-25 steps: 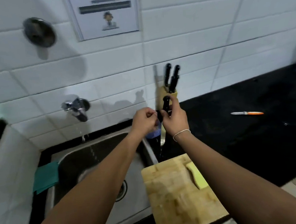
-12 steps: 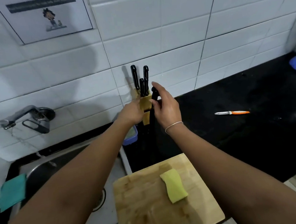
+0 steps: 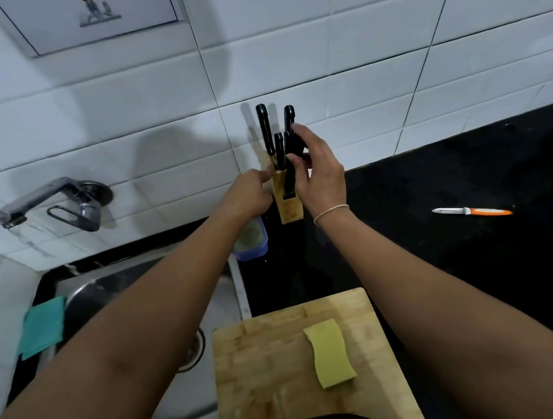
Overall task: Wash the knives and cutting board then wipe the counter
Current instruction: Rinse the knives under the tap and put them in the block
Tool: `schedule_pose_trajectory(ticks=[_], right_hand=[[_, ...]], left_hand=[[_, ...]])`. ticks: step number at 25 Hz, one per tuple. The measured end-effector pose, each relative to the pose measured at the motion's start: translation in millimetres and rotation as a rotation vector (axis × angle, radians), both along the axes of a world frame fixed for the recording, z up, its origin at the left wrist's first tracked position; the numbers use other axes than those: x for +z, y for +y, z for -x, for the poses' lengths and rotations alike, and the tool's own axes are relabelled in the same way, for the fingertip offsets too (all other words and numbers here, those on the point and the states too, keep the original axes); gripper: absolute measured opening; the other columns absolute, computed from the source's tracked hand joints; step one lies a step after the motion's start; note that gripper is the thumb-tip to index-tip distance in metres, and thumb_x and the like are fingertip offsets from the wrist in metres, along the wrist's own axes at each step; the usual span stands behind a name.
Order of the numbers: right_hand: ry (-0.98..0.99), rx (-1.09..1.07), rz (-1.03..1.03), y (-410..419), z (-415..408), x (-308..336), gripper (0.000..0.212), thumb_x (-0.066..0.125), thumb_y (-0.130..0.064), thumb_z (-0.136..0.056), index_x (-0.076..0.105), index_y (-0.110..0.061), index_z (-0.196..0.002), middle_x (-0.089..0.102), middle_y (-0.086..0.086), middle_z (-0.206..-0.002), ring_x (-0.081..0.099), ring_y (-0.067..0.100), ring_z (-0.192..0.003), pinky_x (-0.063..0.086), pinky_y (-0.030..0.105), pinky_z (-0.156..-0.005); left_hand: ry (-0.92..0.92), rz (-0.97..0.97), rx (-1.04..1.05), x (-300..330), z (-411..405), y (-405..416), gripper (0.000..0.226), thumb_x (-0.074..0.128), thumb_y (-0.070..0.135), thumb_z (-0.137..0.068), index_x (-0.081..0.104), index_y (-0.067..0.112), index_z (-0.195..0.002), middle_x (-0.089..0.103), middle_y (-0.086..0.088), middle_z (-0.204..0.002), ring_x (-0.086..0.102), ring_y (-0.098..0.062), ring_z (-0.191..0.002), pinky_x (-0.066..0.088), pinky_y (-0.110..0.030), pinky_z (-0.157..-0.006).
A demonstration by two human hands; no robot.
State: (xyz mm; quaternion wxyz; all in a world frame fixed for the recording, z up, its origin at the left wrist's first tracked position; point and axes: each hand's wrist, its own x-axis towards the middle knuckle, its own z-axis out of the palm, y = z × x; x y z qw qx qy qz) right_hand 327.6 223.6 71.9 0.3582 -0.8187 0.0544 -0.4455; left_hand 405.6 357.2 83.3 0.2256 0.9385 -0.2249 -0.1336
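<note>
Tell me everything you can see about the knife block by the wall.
The knife block is a small upright block of pale wood, standing on the black counter against the white tiled wall. Several black knife handles stick up out of its top. The left hand touches its left side; the right hand curls round one black handle at its top. A blue tub sits just left.

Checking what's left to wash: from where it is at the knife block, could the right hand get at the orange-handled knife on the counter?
Probably yes. The orange-handled knife lies alone on the black counter, nothing between it and the right hand, whose fingers first must release the black handle at the knife block.
</note>
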Motion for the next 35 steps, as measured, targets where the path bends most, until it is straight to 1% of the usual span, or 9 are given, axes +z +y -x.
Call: schedule_pose_trajectory(ticks=[3, 10, 15, 18, 22, 27, 30, 33, 35], right_hand=[[0.056, 0.023, 0.021, 2, -6, -10, 0.040, 0.057, -0.016, -0.097, 0.054, -0.020, -0.136, 0.064, 0.000, -0.117, 0.063, 0.014, -0.098, 0.057, 0.033, -0.080], [0.203, 0.057, -0.003, 4, -5, -37, 0.031, 0.058, -0.013, -0.097, 0.066, -0.014, -0.126, 0.064, 0.010, -0.108, 0.062, 0.024, -0.096, 0.055, 0.040, -0.081], [0.281, 0.035, -0.054, 7, 7, -32, 0.046, 0.062, -0.016, -0.093, 0.051, -0.016, -0.138, 0.057, 0.005, -0.116, 0.055, 0.018, -0.107, 0.050, 0.029, -0.089], [0.313, -0.073, -0.058, 12, 32, -41, 0.045, 0.063, -0.015, -0.088, 0.048, -0.017, -0.131, 0.052, 0.003, -0.114, 0.054, 0.016, -0.104, 0.050, 0.027, -0.084], [0.827, -0.026, -0.053, 23, 70, -61, 0.031, 0.063, -0.023, -0.085, 0.051, -0.019, -0.114, 0.054, 0.004, -0.110, 0.060, 0.027, -0.096, 0.052, 0.037, -0.075], [1.306, -0.104, -0.069, 56, 120, -81, 0.067, 0.064, -0.056, -0.082, 0.042, -0.016, -0.130, 0.048, 0.013, -0.132, 0.054, 0.035, -0.116, 0.049, 0.046, -0.093], [1.458, -0.242, -0.100, 84, 152, -86, 0.098, 0.065, -0.070, -0.071, 0.026, -0.018, -0.144, 0.039, 0.014, -0.143, 0.045, 0.037, -0.128, 0.043, 0.048, -0.097], [1.525, -0.358, -0.112, 104, 181, -94, 0.103, 0.067, -0.066, -0.066, 0.019, -0.022, -0.147, 0.036, 0.013, -0.145, 0.041, 0.036, -0.130, 0.041, 0.048, -0.094], [1.544, -0.397, -0.154, 116, 196, -99, 0.101, 0.065, -0.065, -0.071, 0.016, -0.022, -0.148, 0.036, 0.013, -0.142, 0.042, 0.037, -0.128, 0.041, 0.047, -0.091]], left_hand=[[0.052, 0.049, 0.028, -3, -4, -2, 0.072, 0.058, -0.002, -0.081, 0.047, 0.023, -0.148, 0.068, -0.017, -0.121, 0.068, -0.020, -0.093, 0.047, -0.022, -0.065], [0.134, 0.145, 0.012, -13, -3, 9, 0.093, 0.059, -0.010, -0.077, 0.035, 0.040, -0.152, 0.065, 0.003, -0.075, 0.069, -0.014, -0.070, 0.061, -0.037, -0.077], [0.141, 0.111, -0.035, -10, 4, 12, 0.096, 0.057, -0.004, -0.082, 0.019, 0.046, -0.155, 0.070, -0.004, -0.099, 0.068, -0.022, -0.082, 0.058, -0.043, -0.083], [0.051, 0.202, 0.007, -20, 19, 24, 0.089, 0.053, 0.004, -0.087, 0.015, 0.040, -0.158, 0.066, 0.009, -0.097, 0.065, -0.019, -0.087, 0.051, -0.031, -0.077], [0.017, 0.195, 0.099, -48, 53, 57, 0.051, 0.051, 0.009, -0.090, 0.053, 0.015, -0.141, 0.069, -0.009, -0.111, 0.062, -0.029, -0.112, 0.046, -0.028, -0.089], [0.214, -0.144, 0.026, -80, 88, 116, 0.013, 0.057, 0.019, -0.087, 0.055, 0.012, -0.097, 0.063, -0.013, -0.103, 0.057, -0.025, -0.083, 0.046, -0.034, -0.068], [0.308, -0.324, 0.039, -101, 104, 157, 0.048, 0.063, 0.033, -0.085, 0.054, 0.004, -0.122, 0.060, -0.016, -0.123, 0.062, -0.029, -0.098, 0.049, -0.032, -0.068], [0.507, -0.345, 0.086, -119, 129, 187, 0.073, 0.064, 0.046, -0.087, 0.041, 0.010, -0.147, 0.045, -0.011, -0.148, 0.052, -0.032, -0.127, 0.048, -0.035, -0.092], [0.761, -0.360, 0.104, -125, 149, 205, 0.079, 0.062, 0.054, -0.089, 0.035, 0.012, -0.151, 0.039, -0.011, -0.154, 0.052, -0.033, -0.128, 0.047, -0.036, -0.094]])
